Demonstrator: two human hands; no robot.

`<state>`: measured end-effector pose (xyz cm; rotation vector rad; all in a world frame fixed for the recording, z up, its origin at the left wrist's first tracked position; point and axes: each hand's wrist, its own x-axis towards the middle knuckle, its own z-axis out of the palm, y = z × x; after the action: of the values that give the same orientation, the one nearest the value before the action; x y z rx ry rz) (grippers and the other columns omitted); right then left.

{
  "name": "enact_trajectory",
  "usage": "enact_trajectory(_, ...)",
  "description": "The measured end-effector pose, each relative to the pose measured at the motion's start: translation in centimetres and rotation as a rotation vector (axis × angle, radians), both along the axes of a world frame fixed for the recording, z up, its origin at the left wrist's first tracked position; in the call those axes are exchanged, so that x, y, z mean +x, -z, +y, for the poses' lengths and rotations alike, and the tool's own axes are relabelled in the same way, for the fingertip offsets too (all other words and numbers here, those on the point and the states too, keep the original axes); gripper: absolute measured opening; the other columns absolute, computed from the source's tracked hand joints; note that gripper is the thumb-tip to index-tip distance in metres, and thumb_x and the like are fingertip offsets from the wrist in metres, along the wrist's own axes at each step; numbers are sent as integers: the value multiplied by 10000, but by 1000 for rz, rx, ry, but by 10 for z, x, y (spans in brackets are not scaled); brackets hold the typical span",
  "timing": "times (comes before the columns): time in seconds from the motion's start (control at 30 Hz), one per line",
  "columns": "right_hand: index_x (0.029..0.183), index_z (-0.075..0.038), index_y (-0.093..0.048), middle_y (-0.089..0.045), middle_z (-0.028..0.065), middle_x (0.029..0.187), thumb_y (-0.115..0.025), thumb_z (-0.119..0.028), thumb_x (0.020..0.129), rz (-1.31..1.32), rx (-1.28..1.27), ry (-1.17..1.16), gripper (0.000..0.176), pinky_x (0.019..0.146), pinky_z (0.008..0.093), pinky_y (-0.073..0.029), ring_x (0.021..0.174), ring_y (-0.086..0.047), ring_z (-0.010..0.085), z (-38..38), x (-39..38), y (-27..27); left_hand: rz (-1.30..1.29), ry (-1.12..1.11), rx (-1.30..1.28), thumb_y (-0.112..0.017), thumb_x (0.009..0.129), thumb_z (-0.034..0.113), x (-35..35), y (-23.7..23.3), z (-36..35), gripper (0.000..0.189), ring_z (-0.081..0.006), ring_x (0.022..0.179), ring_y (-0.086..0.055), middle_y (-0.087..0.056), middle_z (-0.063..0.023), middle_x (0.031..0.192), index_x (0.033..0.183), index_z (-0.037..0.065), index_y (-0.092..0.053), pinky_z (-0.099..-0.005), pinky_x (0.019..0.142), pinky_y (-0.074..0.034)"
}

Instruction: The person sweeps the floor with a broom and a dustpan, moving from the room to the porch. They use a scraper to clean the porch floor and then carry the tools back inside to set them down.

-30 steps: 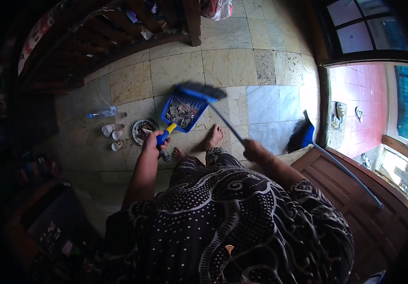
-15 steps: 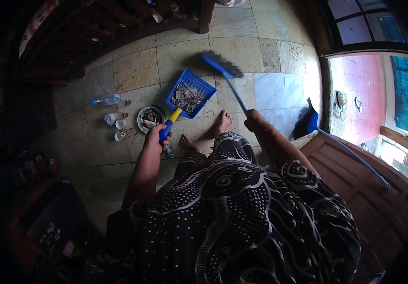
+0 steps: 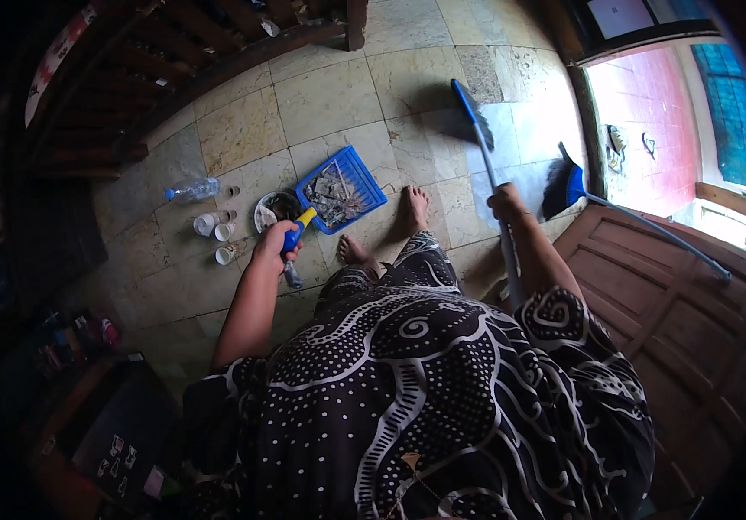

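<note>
My left hand (image 3: 276, 243) is closed round the blue and yellow handle of a dustpan. The blue pan (image 3: 371, 176) lies on the tiles in front of my feet and holds grey dust and litter. My right hand (image 3: 508, 202) grips the pole of a broom, whose blue head with dark bristles (image 3: 474, 113) is over the floor, ahead and to the right of the pan. Partly behind the dustpan handle, a round metal dish (image 3: 262, 213) with scraps in it sits on the floor.
A plastic bottle (image 3: 193, 190) and several cups (image 3: 225, 254) are on the floor at left. A second blue broom (image 3: 574, 188) lies by the brown door (image 3: 650, 303) and doorway at right. Wooden slatted furniture (image 3: 243, 56) stands at upper left.
The broom has swung to the right, away from the dustpan, along with my right hand. My left hand still holds the dustpan, which has turned slightly. The view has shifted a little.
</note>
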<state>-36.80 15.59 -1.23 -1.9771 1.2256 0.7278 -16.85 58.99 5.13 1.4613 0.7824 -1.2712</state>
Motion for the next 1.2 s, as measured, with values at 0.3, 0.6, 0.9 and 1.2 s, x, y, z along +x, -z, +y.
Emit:
enact_trajectory(0.3,709,2,-537,-548,199,643,-489,-56,672,-501,198,-542,84,536,393,-426,605,-553,334,159,-63,-105,48,-87,36,-514,686,170,1,6,-24,204,-140,421,-410,-482,-125,605,801,15,-449,-214,324,-305)
enact_trajectory(0.6,742,16,-560,-529,88,543,-497,-52,706,94,173,-68,99,428,332,-429,494,-559,200,128,-146,-187,-117,229,60,-548,686,218,39,-28,-15,213,-111,394,-418,-500,-93,560,763,28,-491,-203,301,-286)
enact_trajectory(0.9,736,58,-594,-587,107,659,-593,-105,658,167,169,242,181,535,335,-430,621,-551,159,176,-181,-87,-387,535,222,-576,634,184,60,-13,-52,280,-147,433,-439,-445,-79,587,818,3,-466,-258,315,-301)
enact_trajectory(1.2,880,65,-551,-586,171,742,-523,-119,707,-142,400,82,254,650,339,-432,702,-567,228,200,-102,-128,-188,387,168,-539,671,191,59,-4,-50,293,-148,425,-442,-504,-133,617,881,-2,-472,-232,320,-304)
